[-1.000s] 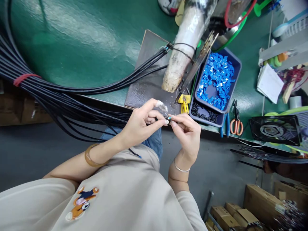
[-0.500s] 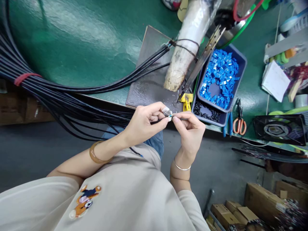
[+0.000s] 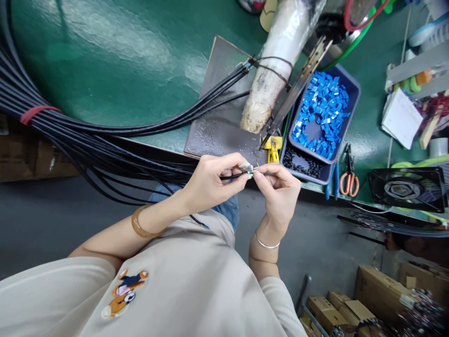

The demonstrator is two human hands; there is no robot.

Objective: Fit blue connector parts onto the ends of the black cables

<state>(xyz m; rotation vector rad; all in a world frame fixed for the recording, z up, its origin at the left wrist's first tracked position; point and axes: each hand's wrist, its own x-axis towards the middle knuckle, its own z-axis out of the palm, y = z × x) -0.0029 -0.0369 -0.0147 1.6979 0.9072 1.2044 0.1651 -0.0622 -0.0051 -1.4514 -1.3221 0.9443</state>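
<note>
My left hand (image 3: 210, 180) is closed around the end of a thin black cable (image 3: 233, 176), thumb and forefinger pinched near its stripped tip. My right hand (image 3: 278, 192) pinches the fine wires at that tip, fingertip to fingertip with the left; what it holds is too small to name. Both hands hover just in front of the bench edge, above my lap. The cable runs back to a thick bundle of black cables (image 3: 80, 140) draped off the bench at the left.
On the green bench (image 3: 122, 61) lie a dark mat (image 3: 217, 121), a wrapped white cylinder (image 3: 270, 79), a tray of small blue parts (image 3: 322, 112), a yellow tool (image 3: 272, 146), blue-handled pliers (image 3: 331, 180), orange scissors (image 3: 349, 180) and a black fan (image 3: 407, 189). Cardboard boxes (image 3: 351, 309) stand on the floor.
The hands have shifted slightly right and closer together. The left thumb, lifted one second ago, has come down onto the cable tip, and more of the black cable shows between the fingers.
</note>
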